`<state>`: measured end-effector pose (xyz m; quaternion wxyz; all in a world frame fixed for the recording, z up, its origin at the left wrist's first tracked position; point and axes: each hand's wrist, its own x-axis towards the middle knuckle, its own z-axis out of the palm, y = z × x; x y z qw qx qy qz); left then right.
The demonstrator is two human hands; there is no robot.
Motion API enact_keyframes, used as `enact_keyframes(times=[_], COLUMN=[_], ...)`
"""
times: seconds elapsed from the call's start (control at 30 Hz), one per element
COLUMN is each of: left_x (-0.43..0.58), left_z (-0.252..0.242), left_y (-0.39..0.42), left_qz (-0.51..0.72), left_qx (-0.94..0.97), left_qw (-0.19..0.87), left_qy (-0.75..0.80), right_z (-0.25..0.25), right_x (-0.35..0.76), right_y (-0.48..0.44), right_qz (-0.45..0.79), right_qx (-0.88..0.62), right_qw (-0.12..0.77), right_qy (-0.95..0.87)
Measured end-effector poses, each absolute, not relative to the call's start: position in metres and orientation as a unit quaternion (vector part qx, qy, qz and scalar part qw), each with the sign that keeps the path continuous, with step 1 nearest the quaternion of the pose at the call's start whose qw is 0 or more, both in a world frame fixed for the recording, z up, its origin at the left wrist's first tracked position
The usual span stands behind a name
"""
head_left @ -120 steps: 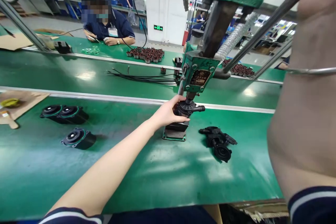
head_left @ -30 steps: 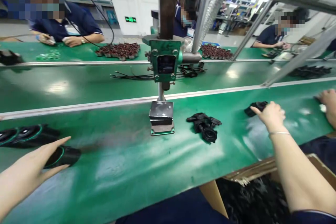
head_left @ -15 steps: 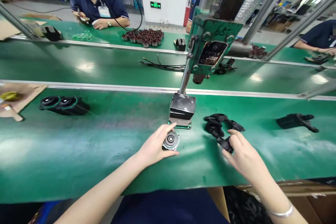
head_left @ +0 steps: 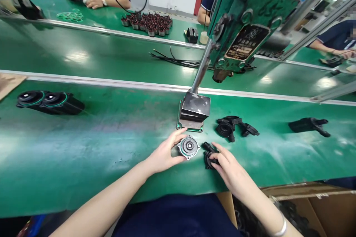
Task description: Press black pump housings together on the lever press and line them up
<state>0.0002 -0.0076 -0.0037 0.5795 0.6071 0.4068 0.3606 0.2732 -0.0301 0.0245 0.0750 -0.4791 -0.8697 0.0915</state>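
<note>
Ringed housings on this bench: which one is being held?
The housing in the left hand, in front of the press base; the other two sit together to the left, untouched.

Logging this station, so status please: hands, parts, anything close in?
Left hand holding round part, ringed face showing. Right hand on black cover, apart from it. Press block just beyond round part.

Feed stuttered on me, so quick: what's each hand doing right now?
Left hand: closed around the side of the round housing.
Right hand: holding the black pipe fitting in its fingers.
</note>
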Motion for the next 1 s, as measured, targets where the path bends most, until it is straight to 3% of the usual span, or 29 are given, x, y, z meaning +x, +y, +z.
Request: enact_keyframes(times=[0.13, 0.27, 0.37, 0.63, 0.87, 1.0], left_x=[-0.001, 0.005, 0.012, 0.019, 0.016, 0.016], left_z=[-0.006, -0.010, -0.013, -0.016, -0.012, -0.013], left_y=[-0.005, -0.009, -0.016, -0.026, -0.025, -0.025], left_qz=[0.346, 0.349, 0.358, 0.381, 0.405, 0.422], left_qx=[0.645, 0.666, 0.677, 0.687, 0.682, 0.683], left_qw=[0.543, 0.484, 0.422, 0.362, 0.377, 0.375], left_qy=[0.412, 0.448, 0.486, 0.502, 0.479, 0.464], right_z=[0.017, 0.005, -0.002, -0.009, 0.043, 0.076], right_x=[0.278, 0.274, 0.270, 0.273, 0.261, 0.220], right_y=[-0.018, -0.011, -0.008, -0.016, -0.002, 0.002], right_qz=[0.107, 0.021, 0.022, 0.089, 0.148, 0.135], right_qx=[-0.485, -0.511, -0.493, -0.450, -0.536, -0.476], right_qw=[0.128, 0.206, 0.244, 0.224, 0.272, 0.250], right_qy=[-0.858, -0.834, -0.835, -0.860, -0.785, -0.833])
